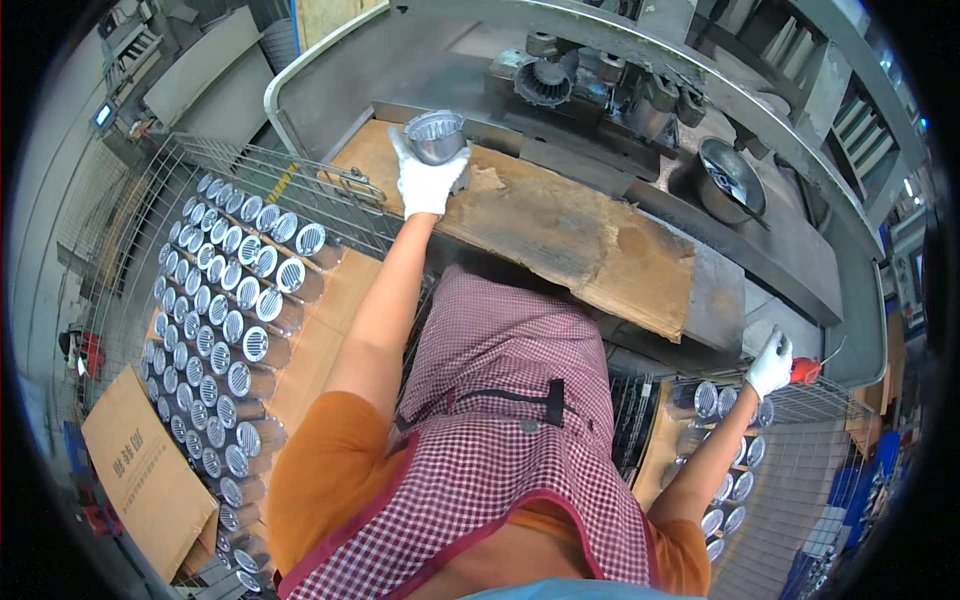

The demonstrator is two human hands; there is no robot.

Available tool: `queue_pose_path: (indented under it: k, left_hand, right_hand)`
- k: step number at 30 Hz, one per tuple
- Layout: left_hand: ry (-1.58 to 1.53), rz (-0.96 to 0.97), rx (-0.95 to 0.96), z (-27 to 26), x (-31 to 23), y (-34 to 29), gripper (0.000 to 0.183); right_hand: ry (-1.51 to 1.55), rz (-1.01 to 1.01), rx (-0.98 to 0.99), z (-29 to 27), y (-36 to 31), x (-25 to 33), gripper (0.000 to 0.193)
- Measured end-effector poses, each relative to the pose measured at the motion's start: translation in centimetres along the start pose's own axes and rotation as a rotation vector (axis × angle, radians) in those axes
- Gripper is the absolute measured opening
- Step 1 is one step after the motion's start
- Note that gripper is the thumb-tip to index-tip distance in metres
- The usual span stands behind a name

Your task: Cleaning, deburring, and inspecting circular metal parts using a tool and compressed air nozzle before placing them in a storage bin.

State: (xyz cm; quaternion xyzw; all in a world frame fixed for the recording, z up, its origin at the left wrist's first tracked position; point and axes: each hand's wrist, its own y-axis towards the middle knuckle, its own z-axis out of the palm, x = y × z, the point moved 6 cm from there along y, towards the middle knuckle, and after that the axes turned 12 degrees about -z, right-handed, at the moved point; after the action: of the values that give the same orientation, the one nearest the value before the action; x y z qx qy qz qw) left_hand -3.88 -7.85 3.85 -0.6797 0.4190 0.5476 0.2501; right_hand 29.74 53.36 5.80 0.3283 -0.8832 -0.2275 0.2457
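My left hand (428,184), in a white glove, grips a shiny metal cup (436,138) with a ribbed inside. It is over the left end of a worn brown board, with one finger stretched up along the cup's left side. Another bit of grey metal shows beside the palm, partly hidden by the glove. Far to the right, my white-gloved right hand (769,368) is at the rim of the right wire cage. Its fingers look curled together, and whatever they may hold is hidden. Just beside that hand is a red object (805,370).
A left wire cage (350,185) holds rows of metal cylinders (255,344) on cardboard (335,310). More cylinders (705,399) fill the right cage. Beyond the brown board (600,250) stand machine tooling (545,80) and a metal bowl (722,165). A cardboard sheet (145,480) leans at the lower left.
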Motion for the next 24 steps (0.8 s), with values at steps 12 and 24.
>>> queue_pose_path:
  k: [12,24]
  left_hand:
    - [-0.140,0.213,0.006,0.5,1.8,2.0,0.095]
    - [-0.089,0.188,0.032,-0.7,1.3,0.4,0.079]
  right_hand:
    - [0.023,0.291,-0.278,-0.3,2.1,-10.8,0.077]
    - [0.363,-0.501,1.938,-9.9,-15.1,10.6,0.048]
